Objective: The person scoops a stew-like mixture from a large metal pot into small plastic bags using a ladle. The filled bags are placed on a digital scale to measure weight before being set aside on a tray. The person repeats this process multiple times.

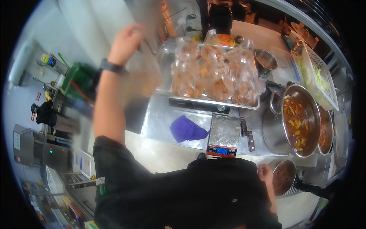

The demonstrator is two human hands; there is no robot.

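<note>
Raised at the upper left, my left hand [127, 43] grips the top of a clear plastic bag of brownish food [140, 83], blurred by motion. The bag hangs beside the left end of a metal tray [163, 93]. Several knotted clear bags of brown food [187, 86] crowd that tray. Down by my right side, my right hand [265, 173] has curled fingers next to a metal pot of reddish-brown food [283, 177]; whether it holds anything is unclear. A digital kitchen scale [224, 133] stands in front of me, its plate bare, with a purple cloth [187, 128] to its left.
Two dark-handled tools [251, 140], probably knives, lie right of the scale. A large stockpot of brown broth [297, 126] stands beyond them. Behind it are a white plastic basket of shredded greens [318, 75] and a small metal pot [266, 60]. Another person [47, 113] is at far left.
</note>
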